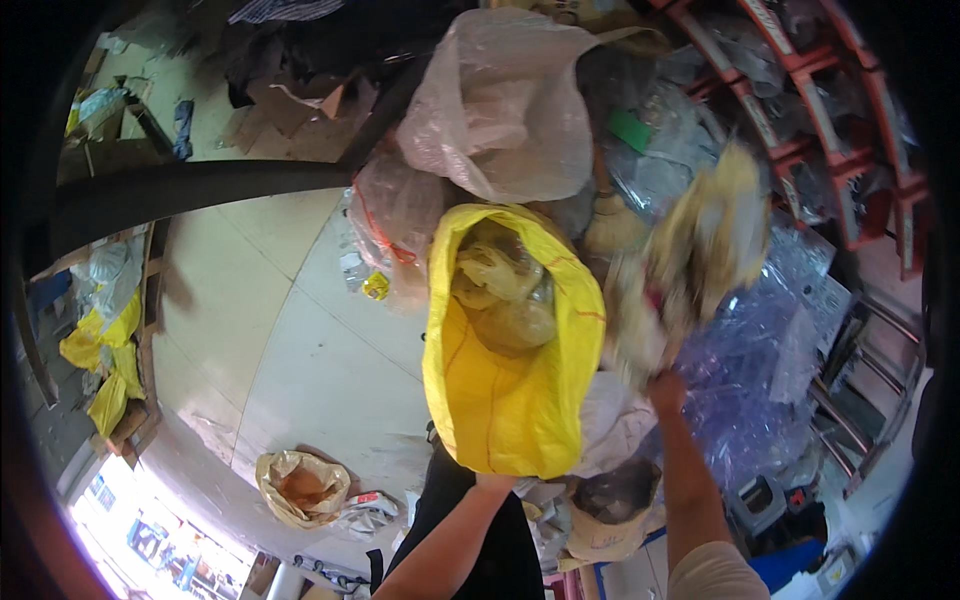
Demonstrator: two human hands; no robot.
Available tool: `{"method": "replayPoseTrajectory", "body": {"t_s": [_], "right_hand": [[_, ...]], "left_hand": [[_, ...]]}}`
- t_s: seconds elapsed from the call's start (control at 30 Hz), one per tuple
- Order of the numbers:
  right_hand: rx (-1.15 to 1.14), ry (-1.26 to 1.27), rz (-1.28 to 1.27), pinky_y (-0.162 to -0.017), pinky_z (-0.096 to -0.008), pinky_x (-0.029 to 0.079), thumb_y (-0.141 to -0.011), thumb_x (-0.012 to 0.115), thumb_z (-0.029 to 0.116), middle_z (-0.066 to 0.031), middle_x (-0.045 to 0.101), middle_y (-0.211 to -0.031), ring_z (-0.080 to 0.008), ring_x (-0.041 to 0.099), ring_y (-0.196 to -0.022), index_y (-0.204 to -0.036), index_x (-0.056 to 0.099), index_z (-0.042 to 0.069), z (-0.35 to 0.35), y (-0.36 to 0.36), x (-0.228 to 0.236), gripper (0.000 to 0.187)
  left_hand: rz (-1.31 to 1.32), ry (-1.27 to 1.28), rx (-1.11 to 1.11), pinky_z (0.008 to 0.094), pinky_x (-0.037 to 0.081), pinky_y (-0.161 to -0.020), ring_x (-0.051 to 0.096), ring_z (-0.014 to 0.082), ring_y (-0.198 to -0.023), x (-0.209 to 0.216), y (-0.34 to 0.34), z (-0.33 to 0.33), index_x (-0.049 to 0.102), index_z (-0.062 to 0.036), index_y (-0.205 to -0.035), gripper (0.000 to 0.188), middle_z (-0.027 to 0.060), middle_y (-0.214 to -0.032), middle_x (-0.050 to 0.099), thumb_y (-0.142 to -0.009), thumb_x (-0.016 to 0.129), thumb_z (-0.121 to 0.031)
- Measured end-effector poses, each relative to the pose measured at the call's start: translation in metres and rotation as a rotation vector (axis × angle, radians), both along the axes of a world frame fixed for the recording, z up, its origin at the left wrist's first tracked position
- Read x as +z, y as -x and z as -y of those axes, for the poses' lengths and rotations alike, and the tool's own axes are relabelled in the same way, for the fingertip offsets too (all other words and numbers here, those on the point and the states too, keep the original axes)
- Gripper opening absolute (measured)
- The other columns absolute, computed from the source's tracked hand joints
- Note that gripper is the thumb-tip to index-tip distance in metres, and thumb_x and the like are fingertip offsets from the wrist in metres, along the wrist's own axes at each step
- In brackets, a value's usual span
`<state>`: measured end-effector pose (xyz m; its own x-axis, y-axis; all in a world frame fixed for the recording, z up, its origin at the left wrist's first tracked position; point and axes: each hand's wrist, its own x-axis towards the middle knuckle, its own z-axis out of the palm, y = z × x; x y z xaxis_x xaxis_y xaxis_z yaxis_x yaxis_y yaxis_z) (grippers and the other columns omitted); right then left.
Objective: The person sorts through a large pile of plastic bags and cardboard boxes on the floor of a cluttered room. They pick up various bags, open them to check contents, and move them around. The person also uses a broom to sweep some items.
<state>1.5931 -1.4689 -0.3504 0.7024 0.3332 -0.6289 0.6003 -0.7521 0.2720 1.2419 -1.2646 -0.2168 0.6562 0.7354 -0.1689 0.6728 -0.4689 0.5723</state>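
Observation:
A large yellow woven sack (pixel 510 420) stands in the middle with its mouth wide open toward me. Crumpled, yellowish clear plastic bags (pixel 505 285) lie inside it. My left hand (pixel 493 482) grips the near edge of this sack; most of its fingers are hidden by the fabric. To the right, my right hand (pixel 668 388) is closed on the lower end of a crumpled tan-and-white bundle (pixel 690 250). Motion smears that bundle, so its exact kind cannot be made out. It hangs above the plastic heap, apart from the sack's rim.
Behind the sack stands a whitish plastic bag (pixel 500 110). Bluish clear plastic (pixel 745 350) heaps up at right, below red racks (pixel 825 120). A paper-like sack (pixel 303 487) and a tan sack (pixel 610 535) stand nearer me. A dark beam (pixel 200 195) crosses the left side.

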Motion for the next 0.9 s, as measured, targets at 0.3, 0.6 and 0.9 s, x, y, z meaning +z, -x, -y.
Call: {"method": "replayPoseTrajectory", "body": {"t_s": [0.3,0.6,0.9], "right_hand": [[-0.214,0.632,-0.902,-0.08,-0.0457,0.053,-0.094,0.057,0.032,-0.0128,0.072,-0.1,-0.0285,0.069,-0.091,-0.101,0.074,0.011,0.296,0.239,0.276,0.029],[-0.169,-0.103,-0.644,-0.074,-0.0519,0.054,-0.098,0.051,0.027,-0.0206,0.072,-0.099,-0.0378,0.068,-0.087,-0.105,0.071,0.008,0.198,0.211,0.228,0.028],[-0.103,-0.623,-0.364,-0.091,-0.0514,0.052,-0.088,0.063,0.021,-0.0228,0.067,-0.113,-0.044,0.064,-0.105,-0.122,0.062,0.006,-0.175,-0.071,0.042,0.038]], "left_hand": [[-0.309,0.551,-0.073,0.0523,0.053,-0.079,0.064,0.0425,-0.093,0.054,-0.009,0.008,0.068,-0.0048,-0.104,0.023,0.0201,-0.101,0.068,-0.085,0.067,-0.018],[-0.108,0.436,-0.04,0.0516,0.054,-0.072,0.063,0.0439,-0.082,0.112,-0.048,-0.017,0.062,0.0005,-0.091,0.018,0.024,-0.086,0.064,-0.089,0.065,-0.017],[-0.346,0.493,-0.002,0.0533,0.051,-0.07,0.063,0.0461,-0.082,0.088,-0.057,0.005,0.067,0.0,-0.092,0.017,0.0256,-0.088,0.066,-0.088,0.066,-0.017]]}}
